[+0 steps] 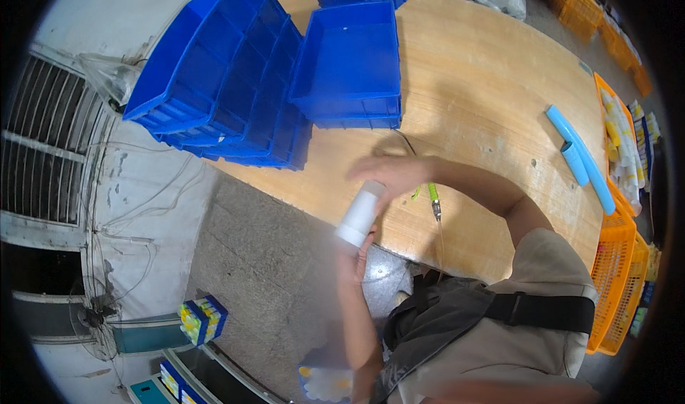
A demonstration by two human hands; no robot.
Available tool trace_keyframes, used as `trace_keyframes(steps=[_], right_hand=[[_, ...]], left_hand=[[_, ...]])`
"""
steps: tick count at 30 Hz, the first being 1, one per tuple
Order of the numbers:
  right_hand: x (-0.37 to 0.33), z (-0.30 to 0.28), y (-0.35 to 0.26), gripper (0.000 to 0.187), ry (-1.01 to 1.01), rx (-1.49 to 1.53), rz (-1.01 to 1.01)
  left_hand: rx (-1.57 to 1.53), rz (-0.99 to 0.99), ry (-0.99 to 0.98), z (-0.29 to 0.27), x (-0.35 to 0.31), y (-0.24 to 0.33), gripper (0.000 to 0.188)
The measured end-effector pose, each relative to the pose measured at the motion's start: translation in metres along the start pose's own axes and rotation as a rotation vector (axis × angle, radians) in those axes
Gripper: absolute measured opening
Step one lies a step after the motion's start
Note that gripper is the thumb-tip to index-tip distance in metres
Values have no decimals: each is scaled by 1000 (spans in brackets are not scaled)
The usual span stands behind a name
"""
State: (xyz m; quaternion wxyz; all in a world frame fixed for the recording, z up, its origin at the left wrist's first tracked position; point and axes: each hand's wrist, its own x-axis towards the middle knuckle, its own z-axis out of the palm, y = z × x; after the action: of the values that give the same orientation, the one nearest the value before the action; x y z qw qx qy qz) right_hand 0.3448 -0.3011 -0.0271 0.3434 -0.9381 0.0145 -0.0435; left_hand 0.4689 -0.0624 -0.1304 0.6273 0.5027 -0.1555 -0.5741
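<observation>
A white, slightly tapered cylinder point(360, 213) with a wider band at its lower end is held tilted between my two hands, over the table's near-left edge. My left hand point(352, 260) is closed around the lower end, its fingers partly hidden behind it. My right hand point(391, 178) grips the upper end from above, with its fingers bent over the rim and somewhat blurred. Close by my right forearm, a green-handled tool with a metal fitting point(434, 198) and a thin dark cord lies on the table. I cannot make out the exact kind of the cylinder.
A tall stack of blue bins point(235, 83) stands at the far left of the wooden table point(471, 69), beside another blue bin point(346, 54). Light-blue tubes point(571, 147) lie at right. Orange crates point(612, 283) line the right side. A packaged box point(203, 318) sits on the grey floor point(250, 247).
</observation>
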Motion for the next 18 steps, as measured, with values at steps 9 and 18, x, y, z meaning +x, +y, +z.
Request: trace_keyframes(steps=[9, 18], right_hand=[[63, -63, 160, 20, 465, -708, 583], [-98, -122, 174, 43, 330, -699, 1005]], left_hand=[[1163, 641, -314, 75, 32, -166, 52], [1218, 800, -199, -58, 60, -128, 54]])
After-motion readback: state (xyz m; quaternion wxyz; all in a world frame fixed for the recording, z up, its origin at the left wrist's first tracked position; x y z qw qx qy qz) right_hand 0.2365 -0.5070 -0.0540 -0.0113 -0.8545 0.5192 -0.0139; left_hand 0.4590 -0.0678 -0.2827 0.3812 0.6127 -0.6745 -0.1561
